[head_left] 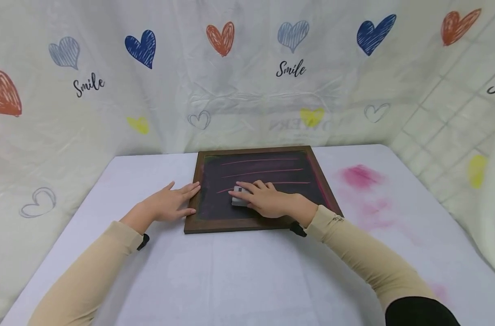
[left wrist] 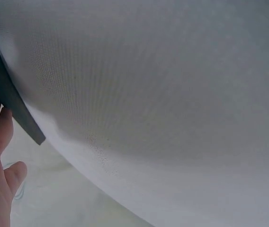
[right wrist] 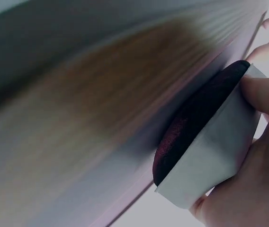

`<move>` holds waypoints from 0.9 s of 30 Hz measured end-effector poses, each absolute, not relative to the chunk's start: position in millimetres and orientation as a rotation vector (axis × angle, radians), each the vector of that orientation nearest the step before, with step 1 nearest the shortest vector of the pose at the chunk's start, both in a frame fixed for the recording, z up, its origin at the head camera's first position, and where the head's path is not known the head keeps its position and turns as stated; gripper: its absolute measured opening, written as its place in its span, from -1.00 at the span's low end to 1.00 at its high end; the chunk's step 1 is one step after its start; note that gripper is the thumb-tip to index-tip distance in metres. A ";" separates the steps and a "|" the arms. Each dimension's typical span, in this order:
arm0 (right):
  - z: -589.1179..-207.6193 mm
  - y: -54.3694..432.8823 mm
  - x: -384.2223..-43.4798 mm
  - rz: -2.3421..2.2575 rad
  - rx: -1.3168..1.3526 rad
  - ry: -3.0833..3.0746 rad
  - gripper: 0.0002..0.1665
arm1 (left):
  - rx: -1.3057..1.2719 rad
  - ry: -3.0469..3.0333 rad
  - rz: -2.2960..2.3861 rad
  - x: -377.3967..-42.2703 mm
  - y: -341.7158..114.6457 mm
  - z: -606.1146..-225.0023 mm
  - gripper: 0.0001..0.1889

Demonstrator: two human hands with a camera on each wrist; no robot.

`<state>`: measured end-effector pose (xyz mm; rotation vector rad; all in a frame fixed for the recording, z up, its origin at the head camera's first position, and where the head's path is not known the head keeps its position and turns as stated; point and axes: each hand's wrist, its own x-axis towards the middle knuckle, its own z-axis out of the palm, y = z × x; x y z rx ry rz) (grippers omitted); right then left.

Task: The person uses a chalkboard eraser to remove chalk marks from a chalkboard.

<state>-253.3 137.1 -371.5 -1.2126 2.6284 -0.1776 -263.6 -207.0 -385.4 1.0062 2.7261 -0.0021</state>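
A framed chalkboard point(head_left: 214, 210) with a brown wooden rim lies on the white-covered table, three pinkish lines drawn across it. My right hand point(head_left: 269, 201) grips a chalkboard eraser point(head_left: 239, 199) on the lower middle of the board, over part of the lowest line. The right wrist view shows the eraser's pale grey body point(right wrist: 215, 151) between thumb and fingers, its dark felt dusted pink and facing the board. With fingers spread and fairly straight, my left hand point(head_left: 165, 203) touches the frame's left edge. In the left wrist view its fingertips meet that edge.
Pink smudges point(head_left: 361, 176) stain the white tablecloth point(head_left: 247, 271) right of the board. Behind the table hangs a pale curtain point(head_left: 247, 90) printed with hearts and the word Smile. Dark wrist straps point(head_left: 143, 242) show at both cuffs.
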 end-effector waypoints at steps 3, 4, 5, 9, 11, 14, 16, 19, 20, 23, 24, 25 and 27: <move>-371.7 149.9 -256.9 -0.212 -1.176 2.647 -0.26 | 1.016 2.733 -0.001 -263.9 -209.6 -386.8 -0.18; -371.3 156.0 -257.3 -0.220 -1.160 2.658 -0.26 | 1.022 2.735 -0.003 -264.2 -210.1 -387.2 -0.17; -370.6 162.5 -257.3 -0.224 -1.144 2.668 -0.26 | 1.029 2.738 -0.008 -264.5 -210.5 -387.3 -0.17; -368.4 190.2 -256.0 -0.228 -1.087 2.725 -0.26 | 1.040 2.742 -0.024 -265.1 -210.8 -386.6 -0.17; -368.5 204.1 -255.2 -0.255 -1.064 2.754 -0.27 | 1.036 2.742 -0.031 -264.9 -210.6 -385.6 -0.17; -370.4 224.3 -254.0 -0.289 -1.039 2.788 -0.27 | 1.038 2.738 -0.035 -264.2 -209.8 -384.2 -0.17; -371.6 236.7 -253.3 -0.305 -1.029 2.808 -0.28 | 1.041 2.733 -0.036 -263.8 -208.9 -383.2 -0.17; -373.1 253.0 -253.1 -0.318 -1.031 2.842 -0.28 | 1.037 2.733 -0.052 -263.5 -207.8 -382.0 -0.17; -372.7 257.2 -253.0 -0.329 -1.021 2.855 -0.28 | 1.033 2.733 -0.057 -263.4 -207.8 -381.8 -0.17; -373.9 267.4 -253.7 -0.338 -0.998 2.879 -0.28 | 1.019 2.735 -0.056 -263.1 -207.6 -381.2 -0.18; -374.4 269.7 -253.8 -0.339 -0.979 2.883 -0.28 | 1.024 2.736 -0.044 -262.6 -207.6 -380.9 -0.19; -375.4 271.6 -254.4 -0.334 -0.975 2.888 -0.27 | 1.027 2.736 -0.041 -262.4 -207.6 -380.9 -0.19; -375.7 273.4 -254.1 -0.337 -0.952 2.901 -0.27 | 1.035 2.736 -0.037 -261.9 -207.1 -380.8 -0.19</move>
